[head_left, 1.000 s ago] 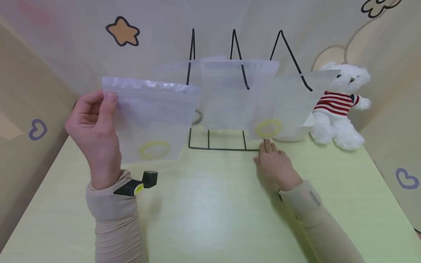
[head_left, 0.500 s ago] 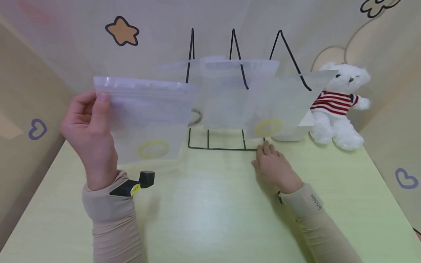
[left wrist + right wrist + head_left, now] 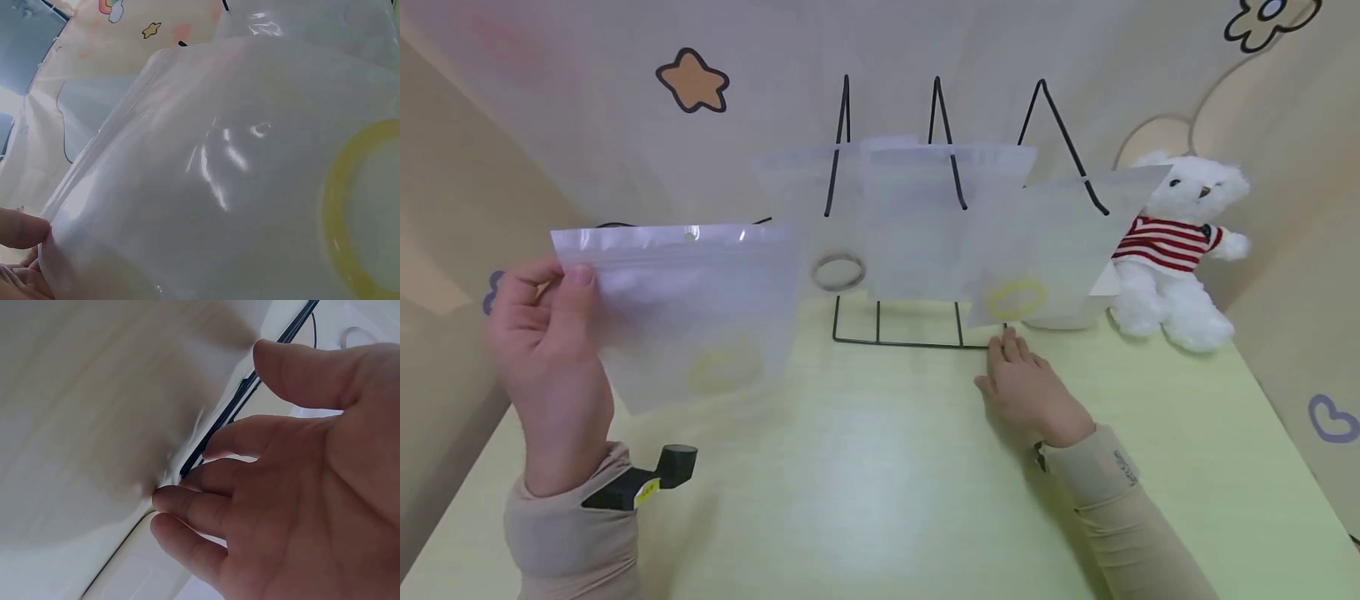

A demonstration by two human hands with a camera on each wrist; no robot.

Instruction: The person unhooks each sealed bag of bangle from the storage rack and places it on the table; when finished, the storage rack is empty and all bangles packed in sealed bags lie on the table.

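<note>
My left hand point(image 3: 553, 358) pinches the upper left corner of a translucent zip bag point(image 3: 677, 300), held up left of the black wire rack point(image 3: 917, 344). A yellow ring point(image 3: 337, 212) shows through the plastic, low in the bag. A small hole sits in the bag's top strip. My right hand point(image 3: 1030, 387) rests its extended fingers point(image 3: 194, 506) at the front right corner of the rack's base. On the rack's prongs hang several similar bags: one with a grey ring point(image 3: 838, 272), a middle bag point(image 3: 925, 225), and a right one with a yellow ring point(image 3: 1017, 300).
A white teddy bear point(image 3: 1180, 250) in a striped shirt sits right of the rack. Pieces of black wire point(image 3: 763, 221) show just above the held bag's top edge. The pale table point(image 3: 850, 467) meets a patterned curtain point(image 3: 760, 67) behind.
My left hand has drawn the zip bag to the left and down, so the grey ring behind it now shows fully. The right hand stays at the rack's base.
</note>
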